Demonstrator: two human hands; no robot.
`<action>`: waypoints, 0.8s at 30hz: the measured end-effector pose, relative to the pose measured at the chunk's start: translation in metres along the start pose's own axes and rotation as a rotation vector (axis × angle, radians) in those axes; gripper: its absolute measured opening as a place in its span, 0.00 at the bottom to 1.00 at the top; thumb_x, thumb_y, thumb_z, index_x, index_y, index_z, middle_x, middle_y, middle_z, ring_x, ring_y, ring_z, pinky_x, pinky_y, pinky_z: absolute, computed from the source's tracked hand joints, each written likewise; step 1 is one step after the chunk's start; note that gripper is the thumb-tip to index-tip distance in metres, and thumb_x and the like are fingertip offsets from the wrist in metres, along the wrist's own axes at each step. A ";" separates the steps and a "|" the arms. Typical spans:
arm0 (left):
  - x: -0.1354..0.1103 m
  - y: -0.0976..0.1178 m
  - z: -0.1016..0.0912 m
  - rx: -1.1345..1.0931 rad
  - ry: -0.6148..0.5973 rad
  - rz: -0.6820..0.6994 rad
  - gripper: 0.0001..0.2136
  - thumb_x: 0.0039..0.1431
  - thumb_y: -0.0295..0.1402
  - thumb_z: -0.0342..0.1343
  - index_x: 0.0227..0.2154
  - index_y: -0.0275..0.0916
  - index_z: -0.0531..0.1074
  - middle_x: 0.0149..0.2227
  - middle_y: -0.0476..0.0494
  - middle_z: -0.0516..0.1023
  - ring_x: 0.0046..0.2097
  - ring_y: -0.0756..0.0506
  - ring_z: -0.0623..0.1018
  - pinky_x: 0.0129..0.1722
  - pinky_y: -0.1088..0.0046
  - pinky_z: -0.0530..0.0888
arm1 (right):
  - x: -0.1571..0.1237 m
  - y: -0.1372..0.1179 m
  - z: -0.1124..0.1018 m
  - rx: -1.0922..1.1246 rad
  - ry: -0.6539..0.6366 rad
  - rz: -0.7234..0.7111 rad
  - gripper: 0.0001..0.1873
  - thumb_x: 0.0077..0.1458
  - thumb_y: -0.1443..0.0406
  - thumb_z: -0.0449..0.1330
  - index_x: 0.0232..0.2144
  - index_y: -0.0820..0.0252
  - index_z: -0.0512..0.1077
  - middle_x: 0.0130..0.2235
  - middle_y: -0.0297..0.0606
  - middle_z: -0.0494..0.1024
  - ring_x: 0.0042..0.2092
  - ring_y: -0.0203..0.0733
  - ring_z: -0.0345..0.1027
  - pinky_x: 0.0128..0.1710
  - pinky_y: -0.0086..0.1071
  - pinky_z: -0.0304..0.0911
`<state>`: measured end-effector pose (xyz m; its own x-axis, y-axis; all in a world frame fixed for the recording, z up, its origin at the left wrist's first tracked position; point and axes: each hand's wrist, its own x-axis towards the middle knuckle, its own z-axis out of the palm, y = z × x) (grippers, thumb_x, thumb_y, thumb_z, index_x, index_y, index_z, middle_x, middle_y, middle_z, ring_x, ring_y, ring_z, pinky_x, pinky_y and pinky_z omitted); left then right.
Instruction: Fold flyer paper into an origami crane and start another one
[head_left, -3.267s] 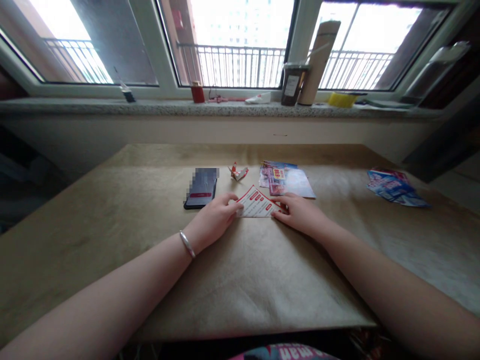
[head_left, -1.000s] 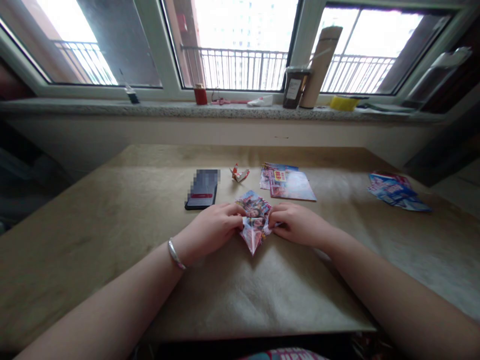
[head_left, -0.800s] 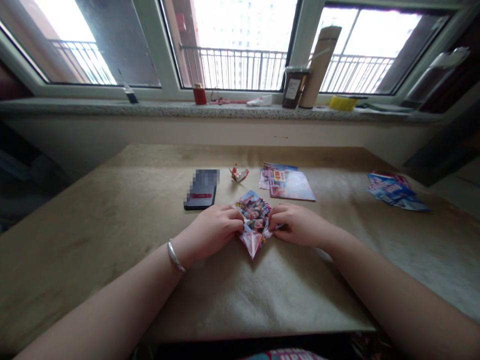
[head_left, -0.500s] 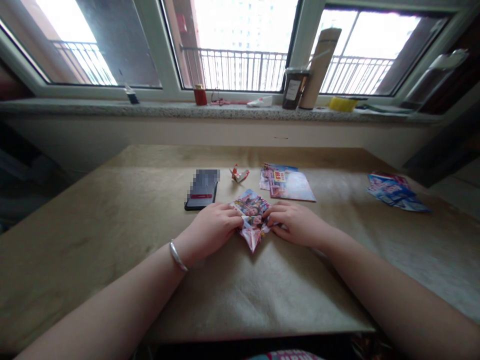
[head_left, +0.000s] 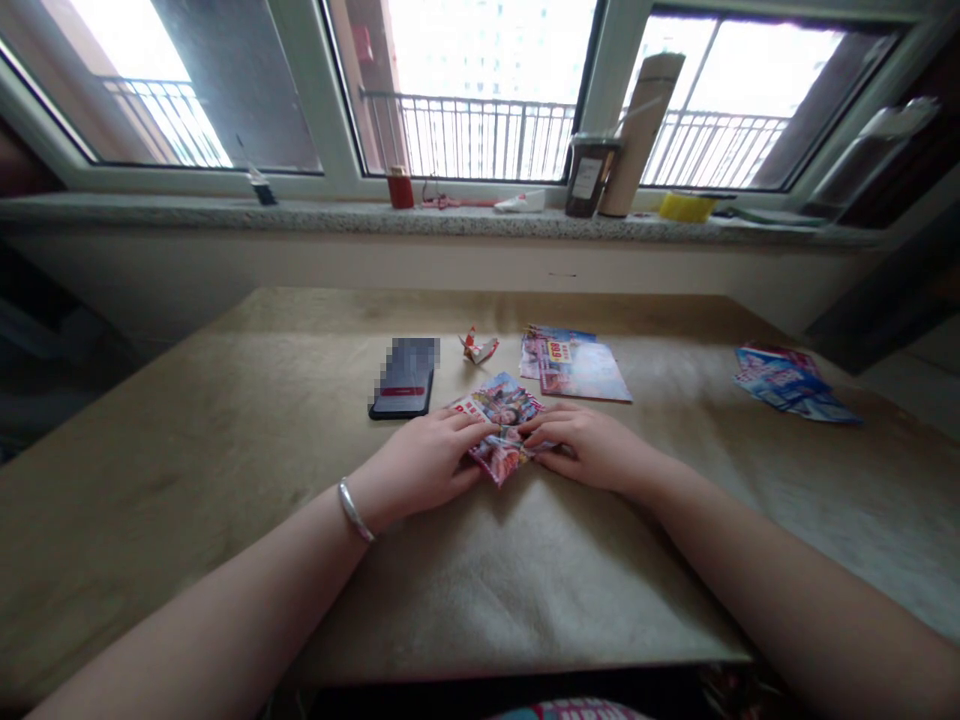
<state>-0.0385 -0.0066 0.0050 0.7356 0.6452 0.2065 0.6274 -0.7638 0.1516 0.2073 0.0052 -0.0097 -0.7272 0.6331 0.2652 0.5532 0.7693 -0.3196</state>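
Observation:
A folded sheet of printed paper (head_left: 507, 398) lies on the table between my hands, diamond-shaped with a point toward me. My left hand (head_left: 429, 456), with a silver bangle at the wrist, grips its left side, fingertips pressing on the middle. From the other side my right hand (head_left: 592, 446) holds the right edge, its fingers bent onto the paper. Both thumbs are partly hidden. Just beyond stands a small red and white folded paper figure (head_left: 478, 347). A dark phone (head_left: 407, 380) lies beyond my left hand.
Printed paper sheets (head_left: 586, 371) lie beyond my right hand. More blue and red printed papers (head_left: 793, 385) are farther right on the table (head_left: 225, 430). On the windowsill (head_left: 330, 217) stand a red bottle (head_left: 400, 188), a dark lidded cup (head_left: 589, 180) and a tall tube (head_left: 643, 135).
The near part of the paper has changed from a narrow pale point to a broader, flatter printed point. My fingers have moved inward over it, and the left hand has shifted slightly right.

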 end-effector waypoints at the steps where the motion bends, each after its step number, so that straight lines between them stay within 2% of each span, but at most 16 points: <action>1: 0.000 0.001 0.000 0.003 -0.006 -0.009 0.16 0.57 0.36 0.54 0.49 0.42 0.68 0.50 0.44 0.73 0.51 0.42 0.72 0.52 0.64 0.68 | 0.000 0.001 0.000 0.005 0.007 0.012 0.08 0.54 0.67 0.57 0.35 0.56 0.75 0.44 0.38 0.78 0.46 0.42 0.70 0.47 0.38 0.64; 6: 0.003 0.005 0.002 0.039 0.001 -0.048 0.10 0.57 0.40 0.54 0.35 0.38 0.72 0.43 0.42 0.75 0.47 0.42 0.73 0.48 0.63 0.70 | 0.001 0.000 0.002 0.001 0.033 0.050 0.08 0.56 0.67 0.55 0.32 0.57 0.76 0.42 0.38 0.79 0.45 0.42 0.71 0.47 0.39 0.65; 10: 0.005 0.007 0.005 -0.006 0.033 -0.001 0.09 0.57 0.39 0.54 0.35 0.39 0.73 0.40 0.42 0.75 0.45 0.43 0.73 0.48 0.65 0.69 | 0.001 -0.001 0.003 0.014 0.058 0.052 0.08 0.55 0.67 0.56 0.32 0.57 0.76 0.41 0.39 0.79 0.44 0.42 0.71 0.47 0.39 0.64; 15: 0.004 0.009 0.004 -0.065 -0.004 0.012 0.12 0.62 0.41 0.49 0.35 0.40 0.73 0.36 0.44 0.76 0.39 0.46 0.75 0.40 0.70 0.69 | 0.000 -0.001 0.004 0.012 0.034 0.037 0.09 0.55 0.66 0.56 0.34 0.56 0.77 0.43 0.39 0.79 0.45 0.42 0.70 0.45 0.37 0.65; 19: 0.005 0.007 0.004 -0.156 0.020 -0.065 0.12 0.63 0.36 0.46 0.32 0.39 0.74 0.33 0.46 0.77 0.36 0.48 0.75 0.38 0.72 0.68 | 0.001 -0.001 0.004 0.022 0.016 0.039 0.08 0.54 0.67 0.57 0.34 0.57 0.77 0.43 0.39 0.78 0.45 0.42 0.70 0.46 0.37 0.65; 24: 0.007 0.002 0.007 -0.334 0.091 -0.222 0.12 0.61 0.36 0.48 0.27 0.37 0.73 0.26 0.49 0.74 0.30 0.49 0.71 0.30 0.75 0.66 | 0.001 0.001 0.003 0.086 0.020 0.031 0.08 0.54 0.68 0.57 0.33 0.57 0.77 0.43 0.39 0.78 0.45 0.41 0.70 0.46 0.37 0.65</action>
<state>-0.0303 -0.0031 0.0000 0.5570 0.8020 0.2158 0.6398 -0.5800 0.5043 0.2060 0.0063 -0.0126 -0.7019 0.6584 0.2717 0.5372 0.7399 -0.4049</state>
